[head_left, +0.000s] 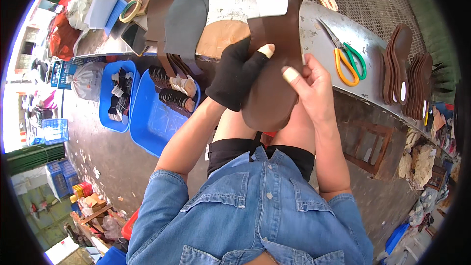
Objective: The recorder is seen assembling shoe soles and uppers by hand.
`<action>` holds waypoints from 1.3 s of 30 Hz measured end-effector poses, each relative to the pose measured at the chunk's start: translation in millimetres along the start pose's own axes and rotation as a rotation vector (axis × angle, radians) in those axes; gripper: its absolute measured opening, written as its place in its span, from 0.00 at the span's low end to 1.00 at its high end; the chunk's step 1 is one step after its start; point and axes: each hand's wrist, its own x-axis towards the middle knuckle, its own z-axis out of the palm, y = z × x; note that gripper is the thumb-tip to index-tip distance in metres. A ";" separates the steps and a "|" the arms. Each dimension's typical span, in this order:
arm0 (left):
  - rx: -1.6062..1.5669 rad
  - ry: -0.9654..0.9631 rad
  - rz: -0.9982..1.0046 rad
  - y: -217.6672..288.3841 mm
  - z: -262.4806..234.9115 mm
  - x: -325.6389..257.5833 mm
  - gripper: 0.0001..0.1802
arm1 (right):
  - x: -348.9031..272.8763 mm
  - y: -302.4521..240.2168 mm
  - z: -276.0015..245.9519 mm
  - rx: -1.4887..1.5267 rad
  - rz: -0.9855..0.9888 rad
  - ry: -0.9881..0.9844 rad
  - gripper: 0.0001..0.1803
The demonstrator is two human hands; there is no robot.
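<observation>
Seated before the metal workbench [314, 34], I clamp a brown leather sole [274, 83] between my gloved left hand [238, 76] and bare right hand [314, 86], pressing it flat, scissors [349, 59] lying just right.

Perhaps dark phone screen [133, 36], bench left.

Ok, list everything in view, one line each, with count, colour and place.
Shoe sole: one, dark brown, held in both hands above the knees.
Scissors: two pairs, orange-handled and green-handled, on the metal bench at right.
Stacked soles: one row, brown, standing on the bench's right end.
Insole pieces: two, brown and grey, on the bench at left.
Blue tubs: two, on the floor at left, holding small parts.
Tape roll: one, pale, bench's far left.
Left hand: black glove, thumb tip taped, on the sole.
Right hand: bare, one of its fingers taped, gripping the sole's edge.
</observation>
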 end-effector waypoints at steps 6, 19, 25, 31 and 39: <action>0.245 -0.063 0.081 10.7 0.9 -5.1 0.15 | 12.7 8.8 -11.4 -0.134 -0.125 0.097 0.10; 0.400 -0.406 -0.039 25.2 -22.6 1.8 0.22 | 52.1 -17.4 -29.6 0.447 0.001 -0.105 0.20; 0.291 -0.221 0.053 37.7 -28.4 -0.6 0.33 | 4.7 -59.8 -27.1 -0.045 -0.321 0.098 0.08; 0.316 -0.498 0.009 42.6 -25.2 -3.0 0.38 | -2.8 -47.4 -55.3 0.047 -0.576 -0.032 0.10; 0.198 -0.546 -0.059 47.4 -18.1 -16.4 0.38 | 7.5 -51.7 -65.8 0.084 -0.547 0.011 0.09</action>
